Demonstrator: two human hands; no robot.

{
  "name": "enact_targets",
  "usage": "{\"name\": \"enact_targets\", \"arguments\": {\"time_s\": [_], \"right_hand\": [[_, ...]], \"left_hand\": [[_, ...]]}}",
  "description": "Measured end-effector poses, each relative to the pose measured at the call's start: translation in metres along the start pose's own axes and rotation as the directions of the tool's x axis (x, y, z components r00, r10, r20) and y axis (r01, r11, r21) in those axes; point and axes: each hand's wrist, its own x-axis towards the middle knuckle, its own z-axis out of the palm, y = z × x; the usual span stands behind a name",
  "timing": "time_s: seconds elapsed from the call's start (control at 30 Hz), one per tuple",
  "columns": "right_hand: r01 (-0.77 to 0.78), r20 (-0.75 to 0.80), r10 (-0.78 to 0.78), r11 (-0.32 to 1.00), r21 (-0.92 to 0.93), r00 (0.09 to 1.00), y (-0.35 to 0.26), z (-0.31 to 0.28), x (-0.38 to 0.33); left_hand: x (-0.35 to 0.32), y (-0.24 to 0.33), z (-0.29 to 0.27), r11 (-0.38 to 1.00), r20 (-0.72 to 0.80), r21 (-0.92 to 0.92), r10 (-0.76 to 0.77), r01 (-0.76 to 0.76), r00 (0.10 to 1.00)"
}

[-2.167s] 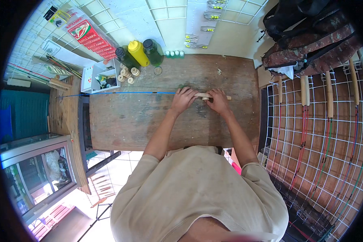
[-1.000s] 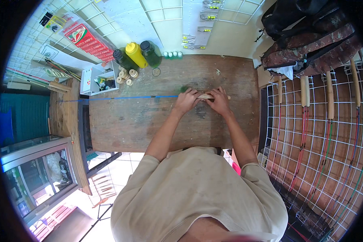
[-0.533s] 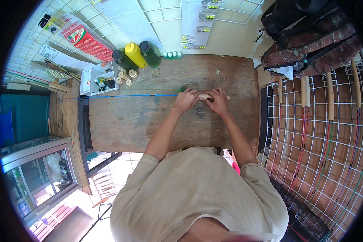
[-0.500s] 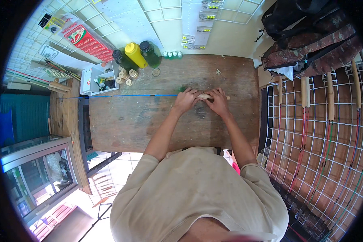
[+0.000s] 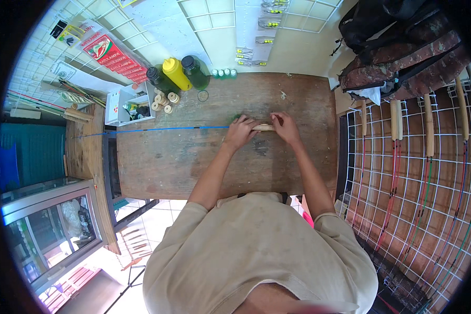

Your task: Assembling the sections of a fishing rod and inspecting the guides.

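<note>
A thin blue fishing rod (image 5: pixel 167 128) with a pale wooden handle (image 5: pixel 266 127) lies crosswise above the table, its tip reaching past the left edge. My left hand (image 5: pixel 240 131) is closed around the rod where the blank meets the handle. Close by the right part of the handle is my right hand (image 5: pixel 286 128), its fingers raised and parted from the thumb. Whether the thumb touches the handle I cannot tell, and the handle's far end is hidden by that hand. A small green patch (image 5: pixel 237 116) shows just beyond my left fingers.
On the wooden table (image 5: pixel 167 167) stand a white box (image 5: pixel 112 112), several wooden spools (image 5: pixel 167 109), two dark green bottles (image 5: pixel 196 76), a yellow squeeze bottle (image 5: pixel 176 73) and several small vials (image 5: pixel 224 74). Rods hang on a white grid (image 5: pixel 371 172) at the right, below a camouflage bag (image 5: pixel 392 68).
My right fingers have loosened and lifted off the handle, which now shows more between the hands. The handle's end, seen before right of that hand, is hidden. My left hand keeps its hold.
</note>
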Motion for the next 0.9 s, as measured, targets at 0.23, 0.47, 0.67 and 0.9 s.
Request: {"name": "enact_targets", "arguments": {"time_s": [0.23,0.47,0.67,0.9], "right_hand": [[-0.115,0.008,0.121,0.962,-0.249,0.993,0.011,0.006,0.030],[-0.107,0.071,0.147,0.911,-0.398,0.987,0.013,0.011,0.037],[0.025,0.041,-0.022,0.997,-0.074,0.999,0.007,0.005,0.024],[0.207,0.063,-0.213,0.975,0.080,0.975,-0.025,-0.005,-0.004]], "left_hand": [[0.004,-0.001,0.003,1.000,0.064,0.010,-0.020,0.019,0.998],[0.005,-0.002,0.004,0.999,0.032,0.037,0.014,-0.015,0.999],[0.005,-0.003,0.007,0.999,0.043,0.041,0.013,-0.015,0.999],[0.008,0.003,0.007,0.998,0.082,0.061,-0.007,0.002,0.997]]}}
